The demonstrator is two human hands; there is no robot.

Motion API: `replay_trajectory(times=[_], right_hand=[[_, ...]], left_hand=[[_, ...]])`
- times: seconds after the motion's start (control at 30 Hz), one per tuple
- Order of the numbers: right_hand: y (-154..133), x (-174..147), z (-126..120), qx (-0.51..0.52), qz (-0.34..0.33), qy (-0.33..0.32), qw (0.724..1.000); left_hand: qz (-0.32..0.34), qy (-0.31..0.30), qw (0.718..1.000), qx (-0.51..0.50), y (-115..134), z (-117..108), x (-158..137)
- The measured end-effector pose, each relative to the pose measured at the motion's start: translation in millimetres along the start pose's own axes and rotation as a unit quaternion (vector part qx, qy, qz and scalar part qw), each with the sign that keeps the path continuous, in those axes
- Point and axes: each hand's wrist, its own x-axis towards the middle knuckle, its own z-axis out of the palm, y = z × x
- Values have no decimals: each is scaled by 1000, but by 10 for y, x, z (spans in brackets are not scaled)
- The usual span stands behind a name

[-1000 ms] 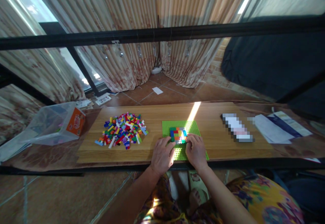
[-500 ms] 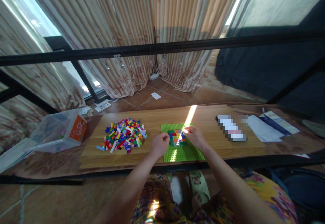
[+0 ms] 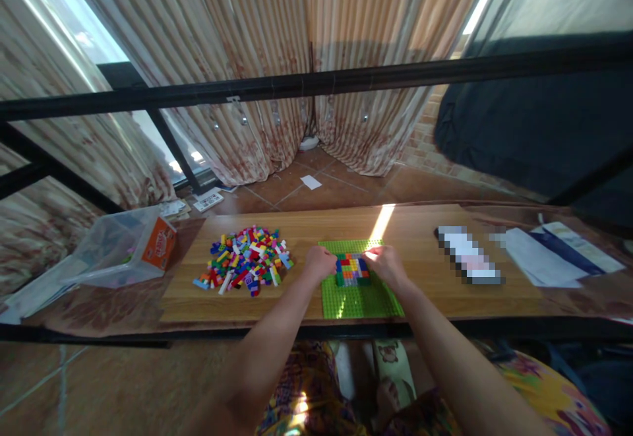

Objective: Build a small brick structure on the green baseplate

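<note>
1. Green studded baseplate (image 3: 363,305), lying flat on the wooden surface (image 3: 425,297) before the person; towards its middle sits a multicoloured brick patch (image 3: 353,270).
2. Left hand (image 3: 321,264): fingers curled narrowly at the patch's left edge; from where I stand I cannot tell whether they hold a brick.
3. Right hand (image 3: 386,264): thumb and fingers drawn close together at the patch's upper right corner; whether a brick is pinched there, I cannot tell.
4. Loose brick pile (image 3: 247,259), mixed colours, left of the baseplate and apart from it.
5. Clear plastic box (image 3: 111,251), left of the surface; its orange label (image 3: 159,243) carries pale lettering too blurred to read.
6. White papers (image 3: 541,258), far right, one with a dark blue band.
7. White printed card (image 3: 208,200), beyond the surface's far left corner; its black marks are too small to read.
</note>
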Motion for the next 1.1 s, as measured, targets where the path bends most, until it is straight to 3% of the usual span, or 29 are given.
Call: replay_trajectory(times=[0.27,0.53,1.1], right_hand=[[-112,39,-75,96,106,-88,986],[-213,73,-176,136,159,-134,969],[-133,40,-94,127,131,-100,978]], left_hand=[[-52,-59,994,-78,62,-44,42],[-91,-85,988,-94,127,-67,102],[-47,-64,992,-96,43,-62,37]])
